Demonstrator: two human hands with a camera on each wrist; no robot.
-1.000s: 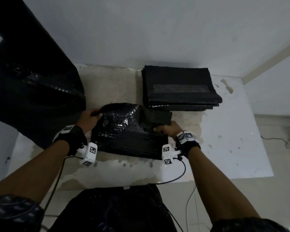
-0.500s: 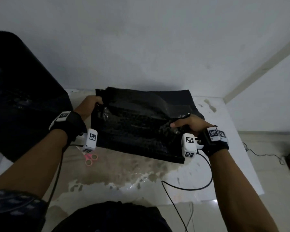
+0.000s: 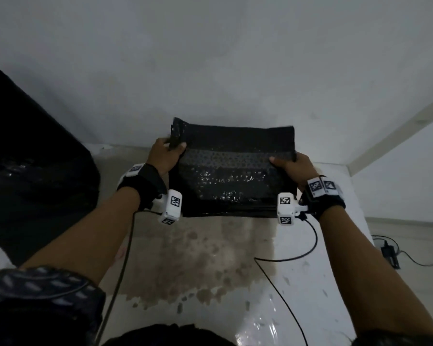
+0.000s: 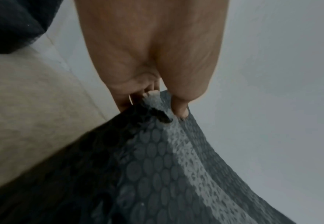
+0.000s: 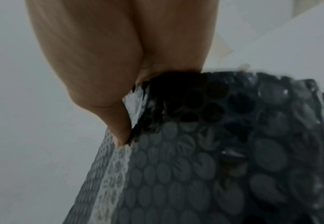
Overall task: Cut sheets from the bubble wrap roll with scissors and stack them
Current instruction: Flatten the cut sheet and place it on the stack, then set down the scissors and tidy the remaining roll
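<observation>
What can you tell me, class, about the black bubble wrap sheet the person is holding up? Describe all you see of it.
The bubble wrap sheet is black, glossy plastic covered in round bubbles, with a lighter grey band across its upper part. It is roughly rectangular and held up over the table, in front of the wall. The left hand pinches its upper left corner, which sticks up above the fingers; the right hand grips its right edge. Its lower edge hangs near the tabletop; whether it touches cannot be told.
</observation>
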